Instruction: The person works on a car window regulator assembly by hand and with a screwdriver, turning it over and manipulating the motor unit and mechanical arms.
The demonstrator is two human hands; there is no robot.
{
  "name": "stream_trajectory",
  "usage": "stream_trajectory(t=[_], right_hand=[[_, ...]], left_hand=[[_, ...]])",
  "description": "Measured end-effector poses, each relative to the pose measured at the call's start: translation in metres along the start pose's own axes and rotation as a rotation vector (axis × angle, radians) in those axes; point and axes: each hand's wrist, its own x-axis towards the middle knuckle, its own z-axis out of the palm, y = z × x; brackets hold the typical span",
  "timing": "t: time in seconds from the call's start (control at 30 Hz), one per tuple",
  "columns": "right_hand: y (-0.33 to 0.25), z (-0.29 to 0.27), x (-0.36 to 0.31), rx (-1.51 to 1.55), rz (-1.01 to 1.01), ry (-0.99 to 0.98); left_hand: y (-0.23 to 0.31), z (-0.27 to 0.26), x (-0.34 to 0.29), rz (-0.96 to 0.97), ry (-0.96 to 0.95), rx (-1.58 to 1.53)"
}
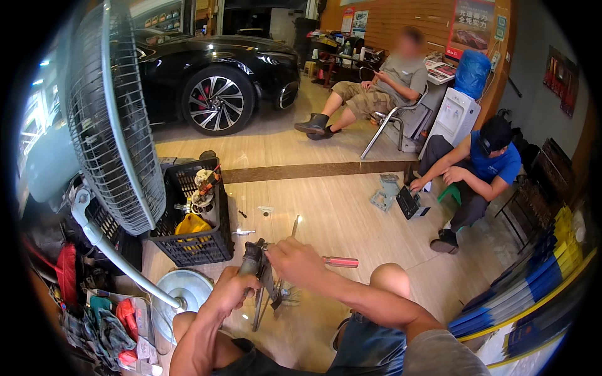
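My left hand (237,289) is wrapped round a dark grey metal mechanical part (253,258), with long thin bars hanging below it. My right hand (293,261) is closed at the part's upper end, and its fingertips hide what they pinch. A thin metal rod (295,225) shows just beyond the right hand; whether that hand holds it I cannot tell. Beside the right wrist is a red-handled tool (340,261), its other end hidden by the hand. Small metal pieces (290,297) lie on the floor under the part.
A black plastic crate (194,249) with parts and a standing fan (110,119) are on the left. A co-worker in blue (495,160) handles a black box (411,203) at right. Another person (398,78) sits farther back, near a black car (219,69). Plastic panels (520,282) stand at right.
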Motion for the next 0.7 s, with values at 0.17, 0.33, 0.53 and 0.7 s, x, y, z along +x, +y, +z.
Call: stream_trajectory(t=[0.17, 0.33, 0.53, 0.7], right_hand=[[-0.006, -0.006, 0.004, 0.127, 0.101, -0.098], [0.001, 0.012, 0.005, 0.371, 0.239, 0.037], [0.000, 0.006, 0.012, 0.910, 0.692, -0.184], [-0.006, -0.009, 0.015, 0.966, 0.820, -0.241]], left_hand=[[-0.012, -0.005, 0.005, 0.055, -0.018, 0.013], [-0.015, -0.005, 0.007, 0.049, -0.010, -0.020], [-0.019, -0.009, 0.003, 0.061, -0.013, -0.024], [-0.013, -0.008, -0.003, 0.043, -0.014, -0.034]])
